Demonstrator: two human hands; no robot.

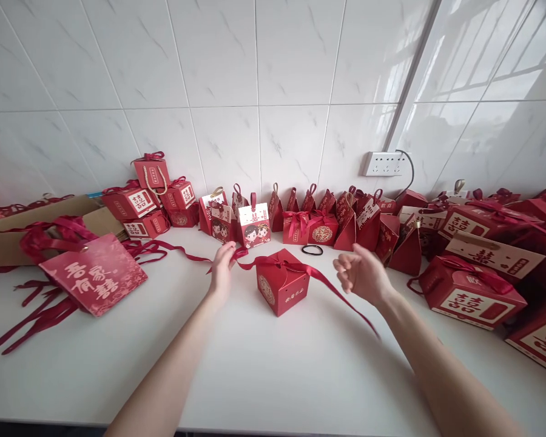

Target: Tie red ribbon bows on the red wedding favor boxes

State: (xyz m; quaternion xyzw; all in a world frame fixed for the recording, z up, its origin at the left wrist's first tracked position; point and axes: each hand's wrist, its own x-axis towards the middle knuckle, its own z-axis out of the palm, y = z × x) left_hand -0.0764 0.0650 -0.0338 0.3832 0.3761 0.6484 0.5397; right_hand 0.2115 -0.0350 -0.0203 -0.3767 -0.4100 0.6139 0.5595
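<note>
A red gift box (281,288) with gold print stands in the middle of the white table, a dark red ribbon (321,276) running across its top. My left hand (221,276), left of the box, pinches the ribbon's left stretch between its fingers. To the right of the box, my right hand (363,276) hangs with loosely curled fingers and nothing visible in them. The ribbon's right end passes just below those fingertips and trails down free. Behind the box lies a black ring-shaped band (312,249).
Stacked red boxes (139,203) and a pink-red gift bag (93,273) stand at left, with loose ribbons (36,321). Small gift boxes (256,226) line the tiled wall. More red boxes (473,291) crowd the right side. A power strip (384,164) is on the wall.
</note>
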